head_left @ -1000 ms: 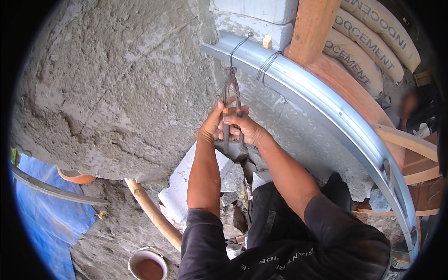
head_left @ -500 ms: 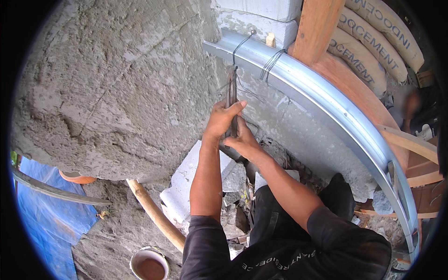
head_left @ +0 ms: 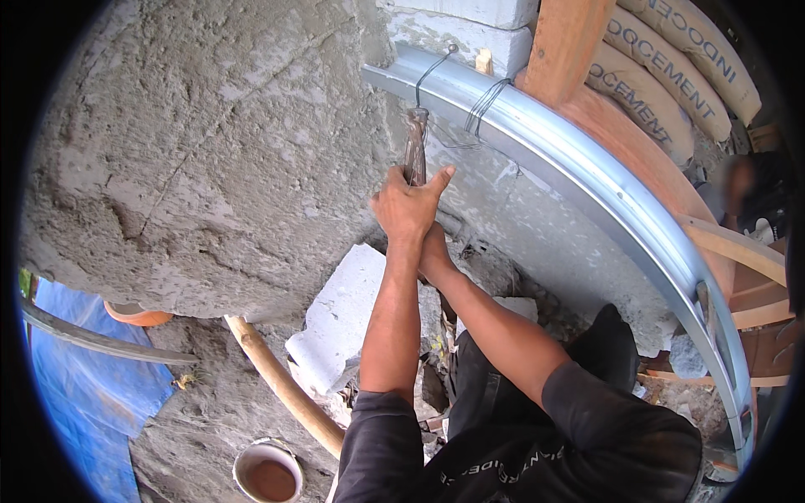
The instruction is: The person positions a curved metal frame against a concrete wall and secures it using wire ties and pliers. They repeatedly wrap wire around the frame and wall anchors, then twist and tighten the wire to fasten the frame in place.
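Observation:
Rusty pincers (head_left: 414, 149) stand nearly upright, with their jaws at the lower end of a dark wire (head_left: 418, 88). That wire runs over a shiny metal channel (head_left: 503, 105) from a nail (head_left: 453, 49). My left hand (head_left: 406, 204) is closed round the pincers' handles, its thumb sticking out to the right. Just below it, my right hand (head_left: 433, 251) is at the handle ends; the left hand hides most of its fingers, so its grip cannot be made out. Farther right, a second binding of several wire turns (head_left: 486, 105) wraps the channel, with loose ends hanging.
A rough cement wall (head_left: 210, 151) fills the left. White blocks (head_left: 340, 314) and rubble lie below my hands. A wooden pole (head_left: 281, 381) leans near a bucket (head_left: 268, 471). Wooden beams (head_left: 570, 50), stacked cement bags (head_left: 671, 67) and another person (head_left: 759, 189) are at the right.
The pincers have turned about their length, showing their head broadside. My left hand has rolled over with them, and my right hand has slid down and behind the left.

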Tool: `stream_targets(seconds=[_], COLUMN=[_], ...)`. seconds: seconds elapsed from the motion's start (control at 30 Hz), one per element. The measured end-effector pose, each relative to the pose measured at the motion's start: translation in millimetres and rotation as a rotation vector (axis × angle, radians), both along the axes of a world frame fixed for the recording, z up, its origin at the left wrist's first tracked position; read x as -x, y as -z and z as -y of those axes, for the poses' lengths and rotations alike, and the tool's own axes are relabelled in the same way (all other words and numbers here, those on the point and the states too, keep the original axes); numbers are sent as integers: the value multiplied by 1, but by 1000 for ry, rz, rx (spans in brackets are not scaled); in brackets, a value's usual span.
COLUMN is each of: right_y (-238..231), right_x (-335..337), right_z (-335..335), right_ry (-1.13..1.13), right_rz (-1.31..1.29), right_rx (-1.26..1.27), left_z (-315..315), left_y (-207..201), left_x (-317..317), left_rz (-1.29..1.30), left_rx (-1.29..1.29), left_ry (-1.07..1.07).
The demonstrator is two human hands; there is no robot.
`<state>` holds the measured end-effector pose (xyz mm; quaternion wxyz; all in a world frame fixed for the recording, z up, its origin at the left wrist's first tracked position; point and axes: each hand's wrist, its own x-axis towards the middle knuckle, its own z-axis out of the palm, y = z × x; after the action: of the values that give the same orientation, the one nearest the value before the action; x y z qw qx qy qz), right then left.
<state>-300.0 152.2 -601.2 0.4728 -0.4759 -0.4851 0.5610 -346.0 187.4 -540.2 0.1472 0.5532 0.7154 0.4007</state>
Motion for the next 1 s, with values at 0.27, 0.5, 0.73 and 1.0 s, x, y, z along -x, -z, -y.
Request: stream_targets(seconds=[0.27, 0.5, 0.73, 1.0], right_y=[-11, -34, -5, 54], right_x=[-80, -137, -121, -18], right_z=[-5, -23, -32, -9], right_ry=[-324, -590, -693, -5], right_rz=[69, 176, -132, -630], right_rx=[47, 124, 215, 4], left_z=[15, -8, -12, -11], left_y=[10, 23, 23, 25], left_x=[-4, -26, -25, -40], left_rz=[803, 1336, 1215, 20], left_rx=[22, 151, 148, -177], left_ry=[494, 759, 646, -140])
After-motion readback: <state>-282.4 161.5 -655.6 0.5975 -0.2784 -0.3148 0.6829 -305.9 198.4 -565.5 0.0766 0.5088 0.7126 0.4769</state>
